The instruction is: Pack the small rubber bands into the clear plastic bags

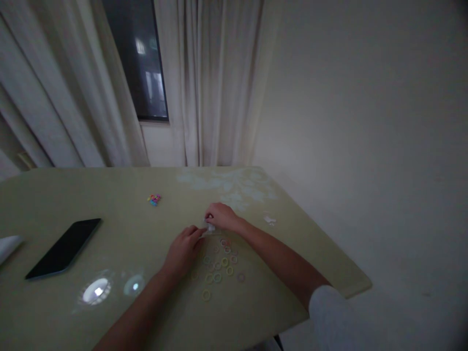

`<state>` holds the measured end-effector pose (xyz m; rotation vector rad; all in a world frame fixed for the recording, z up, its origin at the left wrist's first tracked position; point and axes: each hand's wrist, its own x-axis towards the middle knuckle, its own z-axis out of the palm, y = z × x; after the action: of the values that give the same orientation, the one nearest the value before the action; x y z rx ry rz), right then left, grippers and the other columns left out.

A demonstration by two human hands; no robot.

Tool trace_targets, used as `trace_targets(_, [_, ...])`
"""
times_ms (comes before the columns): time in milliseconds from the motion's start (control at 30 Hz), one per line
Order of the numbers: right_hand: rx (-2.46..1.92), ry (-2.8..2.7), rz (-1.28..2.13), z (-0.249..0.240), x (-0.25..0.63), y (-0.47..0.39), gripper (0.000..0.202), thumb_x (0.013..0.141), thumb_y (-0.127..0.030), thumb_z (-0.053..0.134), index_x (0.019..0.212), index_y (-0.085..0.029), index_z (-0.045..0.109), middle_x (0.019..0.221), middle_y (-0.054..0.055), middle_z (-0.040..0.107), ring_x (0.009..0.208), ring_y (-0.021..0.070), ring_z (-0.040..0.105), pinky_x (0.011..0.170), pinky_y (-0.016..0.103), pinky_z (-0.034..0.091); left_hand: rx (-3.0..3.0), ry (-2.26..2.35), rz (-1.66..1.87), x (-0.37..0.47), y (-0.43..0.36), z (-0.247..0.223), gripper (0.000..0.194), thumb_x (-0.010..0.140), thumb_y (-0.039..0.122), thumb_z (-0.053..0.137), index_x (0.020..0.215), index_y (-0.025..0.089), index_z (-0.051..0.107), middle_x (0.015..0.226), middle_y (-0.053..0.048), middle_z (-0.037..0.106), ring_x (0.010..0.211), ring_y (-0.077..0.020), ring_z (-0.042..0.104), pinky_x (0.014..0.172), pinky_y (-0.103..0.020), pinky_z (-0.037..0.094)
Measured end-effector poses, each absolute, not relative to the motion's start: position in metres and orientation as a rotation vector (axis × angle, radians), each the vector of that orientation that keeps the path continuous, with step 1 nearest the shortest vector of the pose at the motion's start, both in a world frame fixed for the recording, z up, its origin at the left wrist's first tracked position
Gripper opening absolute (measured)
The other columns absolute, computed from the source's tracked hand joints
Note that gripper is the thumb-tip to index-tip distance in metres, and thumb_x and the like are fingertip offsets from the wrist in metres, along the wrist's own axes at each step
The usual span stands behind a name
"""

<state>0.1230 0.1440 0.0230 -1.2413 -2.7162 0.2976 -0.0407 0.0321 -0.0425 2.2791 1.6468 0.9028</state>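
Observation:
Both hands meet near the middle of the table over a small clear plastic piece (211,233) with a whitish part on it; its exact kind is too small to tell. My left hand (185,246) grips the left end of this piece between its fingers. Above it, my right hand (222,216) has its fingers pinched together at the top of the whitish part; what they hold is hidden. Just in front of the hands lie several small pastel rings (218,277), scattered in yellow, green, pink and white.
A small heap of bright coloured bits (154,199) lies farther back. White scraps (269,219) are to the right of my right hand. A black tablet (66,247) lies on the left, beside a white object (9,246) at the picture's edge. Curtains and a wall border the table (120,204).

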Motion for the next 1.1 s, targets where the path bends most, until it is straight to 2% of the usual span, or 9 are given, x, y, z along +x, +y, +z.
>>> trace_targets(233, [-1.315,-2.868,0.250,0.026,0.110,0.150,0.021,0.082,-0.020,0.074,0.100,-0.025,0.084,0.099,0.008,0.081,0.090,0.0224,0.074,0.071,0.026,0.052,2.346,1.626,0.829,-0.037,0.029,-0.036,0.032,0.100,0.017,0.050,0.116,0.023,0.078,0.106,-0.011,0.075,0.100,-0.0287,0.070,0.090,-0.039,0.054])
trace_targets(467, [-1.250,-3.034,0.217,0.029,0.102,0.155,0.024,0.084,-0.018,0.073,0.104,-0.025,0.084,0.107,0.010,0.081,0.099,0.0241,0.075,0.075,0.026,0.054,2.349,1.678,0.728,-0.034,0.026,-0.030,0.032,0.101,0.016,0.051,0.118,0.023,0.077,0.109,-0.011,0.075,0.103,-0.0282,0.069,0.093,-0.040,0.053])
trace_targets(600, [-1.189,-3.135,0.225,0.033,0.102,0.156,0.026,0.085,-0.019,0.072,0.108,-0.025,0.083,0.111,0.009,0.081,0.100,0.0238,0.075,0.075,0.025,0.053,2.344,1.697,0.702,-0.032,0.026,-0.028,0.032,0.101,0.015,0.051,0.120,0.023,0.076,0.110,-0.011,0.074,0.104,-0.0274,0.068,0.093,-0.039,0.053])
trace_targets(867, [-1.022,-3.248,0.275,0.050,0.102,0.151,0.029,0.088,-0.012,0.065,0.109,-0.019,0.084,0.111,0.012,0.081,0.099,0.0218,0.074,0.075,0.024,0.049,2.373,1.686,0.765,-0.035,0.028,-0.039,0.032,0.101,0.014,0.051,0.120,0.022,0.075,0.108,-0.011,0.074,0.102,-0.0271,0.069,0.092,-0.039,0.053])
trace_targets(1000, [-1.037,-3.186,0.287,0.048,0.105,0.154,0.027,0.087,-0.014,0.069,0.109,-0.017,0.083,0.110,0.011,0.081,0.099,0.0218,0.074,0.073,0.024,0.048,2.355,1.664,0.782,-0.035,0.026,-0.035,0.032,0.102,0.015,0.050,0.120,0.021,0.076,0.108,-0.012,0.074,0.102,-0.0277,0.069,0.091,-0.039,0.053])
trace_targets(1100, [-1.052,-3.131,0.312,0.043,0.108,0.158,0.023,0.085,-0.015,0.073,0.104,-0.021,0.084,0.104,0.008,0.082,0.095,0.0202,0.074,0.070,0.023,0.047,2.345,1.663,0.785,-0.034,0.025,-0.033,0.031,0.101,0.015,0.051,0.118,0.021,0.076,0.107,-0.011,0.074,0.101,-0.0274,0.069,0.090,-0.038,0.053])
